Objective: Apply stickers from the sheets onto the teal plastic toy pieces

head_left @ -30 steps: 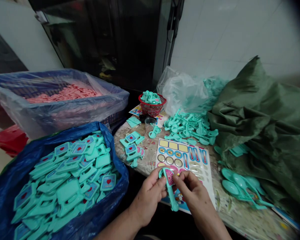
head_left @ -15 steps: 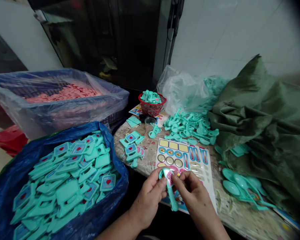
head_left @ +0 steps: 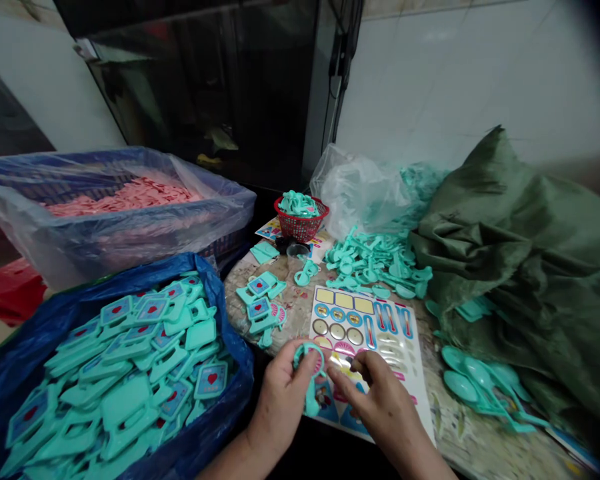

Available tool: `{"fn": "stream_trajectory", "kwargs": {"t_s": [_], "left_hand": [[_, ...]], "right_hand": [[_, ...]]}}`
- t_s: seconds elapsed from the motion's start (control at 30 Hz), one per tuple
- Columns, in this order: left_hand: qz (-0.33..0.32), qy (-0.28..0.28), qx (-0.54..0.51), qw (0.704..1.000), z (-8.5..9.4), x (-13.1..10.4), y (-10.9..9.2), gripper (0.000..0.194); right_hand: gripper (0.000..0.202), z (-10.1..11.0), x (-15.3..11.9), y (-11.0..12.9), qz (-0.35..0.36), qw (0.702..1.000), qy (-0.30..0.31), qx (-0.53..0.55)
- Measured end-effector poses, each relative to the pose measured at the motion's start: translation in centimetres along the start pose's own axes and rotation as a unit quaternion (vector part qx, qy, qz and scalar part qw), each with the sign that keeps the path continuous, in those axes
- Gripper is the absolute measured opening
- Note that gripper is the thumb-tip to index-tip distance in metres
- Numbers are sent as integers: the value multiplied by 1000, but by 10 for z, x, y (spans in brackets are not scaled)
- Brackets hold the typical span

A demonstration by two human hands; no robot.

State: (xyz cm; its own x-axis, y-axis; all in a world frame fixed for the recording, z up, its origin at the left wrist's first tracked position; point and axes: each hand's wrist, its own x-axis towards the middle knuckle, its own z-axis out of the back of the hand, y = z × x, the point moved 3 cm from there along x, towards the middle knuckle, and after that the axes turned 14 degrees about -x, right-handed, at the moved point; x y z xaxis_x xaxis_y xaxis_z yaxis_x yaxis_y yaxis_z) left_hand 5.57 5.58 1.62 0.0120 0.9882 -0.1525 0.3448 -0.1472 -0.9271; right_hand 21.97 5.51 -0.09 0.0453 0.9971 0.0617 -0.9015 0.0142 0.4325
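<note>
My left hand (head_left: 283,393) is closed on a teal plastic piece (head_left: 311,400) that has a round head with a pink patterned sticker, the thumb lying on the sticker. Just right of it, my right hand (head_left: 375,393) hovers over the sticker sheet (head_left: 415,383), its thumb and index finger apart, with nothing visible between them. The white sheet lies on the table under both hands and carries yellow, round, pink and thermometer-shaped stickers. Several teal pieces with heart stickers (head_left: 259,287) lie at the table's left edge.
A blue bag (head_left: 240,373) of teal pieces stands at the left, below a plastic-lined crate (head_left: 180,217) of pink pieces. On the table (head_left: 290,327) are a red basket (head_left: 300,228), a teal pile (head_left: 375,260), teal spoons (head_left: 473,377) and dark green cloth (head_left: 535,247).
My left hand has moved left with the teal piece. My right hand has come away from the piece, leaving a gap between the hands. The view has shifted slightly.
</note>
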Motion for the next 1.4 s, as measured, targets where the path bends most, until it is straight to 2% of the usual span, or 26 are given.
{"fn": "stream_trajectory", "kwargs": {"t_s": [0.1,0.23,0.3,0.4,0.5,0.57,0.67,0.77,0.87,0.9,0.97,1.03,1.13,1.23,1.3,1.4], "left_hand": [[-24,-57,50,997,13,22,-11,28],[-100,-85,246,960,26,61,-19,24],[-123,-90,297,943,31,79,-18,22],[-144,-120,321,929,40,100,-15,25],[-162,-172,337,911,49,111,-13,41],[-181,-187,335,906,52,111,-14,47],[-211,-165,267,926,49,101,-16,47],[-157,-124,129,971,36,86,-11,38],[-22,-62,-27,997,12,74,2,34],[36,-38,-85,995,3,69,8,37],[142,12,-192,971,-14,60,19,45],[192,50,-258,946,-28,51,26,49],[198,68,-281,937,-38,40,31,43],[173,45,-284,942,-34,36,30,39],[142,21,-268,952,-26,38,27,36],[130,0,-191,973,-13,40,26,32]], "right_hand": [[38,2,17,-11,10,1000,8,2],[34,0,66,-26,23,998,33,-56],[32,-4,95,-25,19,996,35,-84],[40,-14,133,-14,5,991,35,-126],[46,-25,158,1,-2,987,42,-158],[44,-29,167,6,0,985,44,-165],[32,-24,172,3,8,988,30,-153],[31,-5,166,-3,13,993,0,-117],[30,16,138,3,28,997,-18,-73],[29,22,124,8,39,998,-18,-54],[25,26,89,19,70,997,-6,-13],[22,22,53,28,129,988,34,81],[28,6,10,26,150,977,93,122],[47,-7,-11,13,150,973,125,121],[55,-7,-13,1,119,975,131,133],[45,3,3,-20,16,982,117,145]]}}
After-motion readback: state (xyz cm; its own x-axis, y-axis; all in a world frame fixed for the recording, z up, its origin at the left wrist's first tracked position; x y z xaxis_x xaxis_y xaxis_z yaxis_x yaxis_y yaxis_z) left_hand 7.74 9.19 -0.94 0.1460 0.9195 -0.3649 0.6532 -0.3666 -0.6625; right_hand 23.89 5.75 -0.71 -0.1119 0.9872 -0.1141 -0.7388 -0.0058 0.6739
